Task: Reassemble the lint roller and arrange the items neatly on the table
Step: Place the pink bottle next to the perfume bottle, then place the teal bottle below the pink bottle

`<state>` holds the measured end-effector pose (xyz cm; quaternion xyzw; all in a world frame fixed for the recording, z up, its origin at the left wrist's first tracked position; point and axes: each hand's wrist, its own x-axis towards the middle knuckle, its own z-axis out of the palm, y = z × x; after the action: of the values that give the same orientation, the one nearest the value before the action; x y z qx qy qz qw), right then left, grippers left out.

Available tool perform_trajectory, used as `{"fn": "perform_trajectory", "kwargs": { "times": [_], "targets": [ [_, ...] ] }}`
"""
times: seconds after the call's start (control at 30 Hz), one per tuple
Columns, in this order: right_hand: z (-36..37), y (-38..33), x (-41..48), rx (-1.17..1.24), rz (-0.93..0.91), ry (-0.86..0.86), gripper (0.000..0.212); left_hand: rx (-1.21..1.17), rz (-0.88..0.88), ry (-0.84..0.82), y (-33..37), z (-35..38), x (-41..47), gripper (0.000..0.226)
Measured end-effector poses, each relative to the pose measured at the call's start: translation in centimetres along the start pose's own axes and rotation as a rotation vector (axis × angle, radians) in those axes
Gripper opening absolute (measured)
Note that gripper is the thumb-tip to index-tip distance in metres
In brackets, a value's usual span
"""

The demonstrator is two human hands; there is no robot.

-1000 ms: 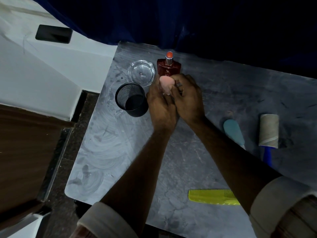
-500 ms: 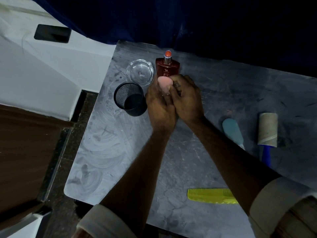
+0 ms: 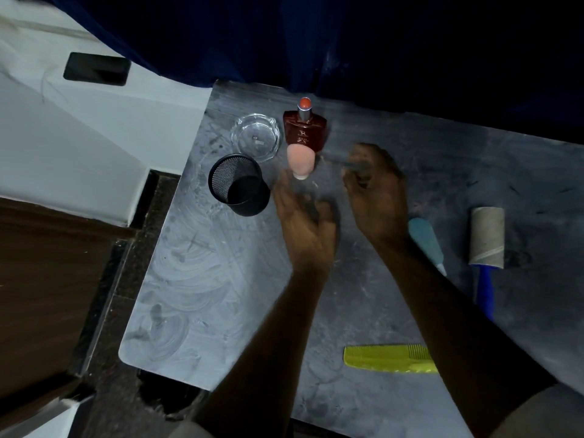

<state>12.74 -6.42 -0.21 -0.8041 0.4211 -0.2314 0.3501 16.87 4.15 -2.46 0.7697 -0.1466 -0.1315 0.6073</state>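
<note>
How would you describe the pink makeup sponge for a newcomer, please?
At the far left corner of the grey table stands a dark red perfume bottle. The makeup sponge stands before it, beside the black mesh cup. It alone is pink and egg-shaped.

A grey, scuffed tabletop [image 3: 221, 279] was seen. By its far left corner were set a black mesh cup [image 3: 239, 184], a glass ashtray [image 3: 256, 141], a red perfume bottle [image 3: 305, 131] and, just in front of the bottle, an upright pink sponge [image 3: 301, 161]. Toward the right edge a pale blue handle [image 3: 426, 245] and a lint roller [image 3: 486, 245] were laid side by side. A yellow comb [image 3: 388, 358] was laid along the near edge.
</note>
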Motion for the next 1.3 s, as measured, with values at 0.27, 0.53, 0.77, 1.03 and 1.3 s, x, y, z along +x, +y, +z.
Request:
{"fn": "perform_trajectory", "kwargs": {
  "times": [0.27, 0.53, 0.77, 1.03, 1.3],
  "targets": [
    [-8.9, 5.9, -5.1, -0.465, 0.196, -0.068, 0.029, 0.017, -0.12, -0.222, -0.3, 2.6, -8.2, 0.045],
    [-11.3, 7.7, -8.2, -0.624, 0.318, -0.29, 0.036, 0.141, -0.254, -0.586, -1.0, 6.0, -9.2, 0.029],
    [-11.3, 6.6, -8.7, -0.283, 0.317, -0.265, 0.046, -0.032, -0.224, -0.468, -0.1, 4.7, -8.4, 0.026],
    [-5.0, 1.0, -7.0, -0.107, -0.006, -0.157, 0.02, -0.116, 0.054, -0.139, 0.7, -2.0, -4.3, 0.028],
    [1.3, -2.1, -3.4, -0.032, -0.179, -0.202, 0.025, -0.108, 0.082, 0.006, -0.1, -4.6, -0.9, 0.042]
  ]
}}
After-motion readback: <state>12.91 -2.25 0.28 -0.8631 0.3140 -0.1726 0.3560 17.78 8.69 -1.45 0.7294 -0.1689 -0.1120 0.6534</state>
